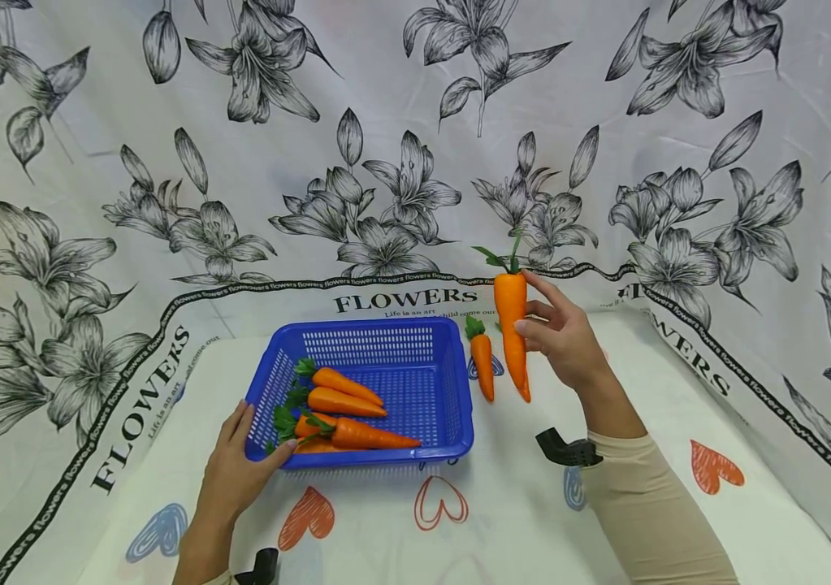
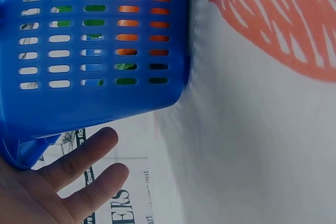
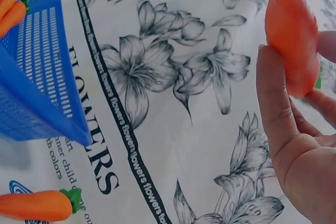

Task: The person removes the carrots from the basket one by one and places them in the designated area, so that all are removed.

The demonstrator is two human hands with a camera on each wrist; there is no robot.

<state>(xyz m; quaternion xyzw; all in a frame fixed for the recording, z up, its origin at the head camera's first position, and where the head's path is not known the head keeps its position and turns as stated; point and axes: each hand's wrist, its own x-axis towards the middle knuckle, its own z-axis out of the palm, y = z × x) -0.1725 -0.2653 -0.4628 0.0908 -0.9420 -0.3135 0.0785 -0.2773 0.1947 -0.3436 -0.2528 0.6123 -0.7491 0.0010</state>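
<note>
My right hand (image 1: 564, 337) pinches an orange carrot (image 1: 510, 325) with green leaves, holding it upright, tip down, to the right of the blue plastic basket (image 1: 452, 406). In the right wrist view the same carrot (image 3: 291, 35) appears end-on between thumb and fingers. My left hand (image 1: 235, 467) holds the basket's front left corner, thumb over the front rim and fingers along the outer left side. Two of its fingers stretch out straight below the basket wall (image 2: 94, 95) in the left wrist view. Several carrots (image 1: 371, 433) with leafy tops lie in the basket's left half.
Another carrot (image 1: 483, 366) lies on the white cloth just right of the basket, beside the held one. Hearts, including a red one (image 1: 307, 517), are printed on the cloth. A flower-patterned curtain (image 1: 386, 97) hangs behind.
</note>
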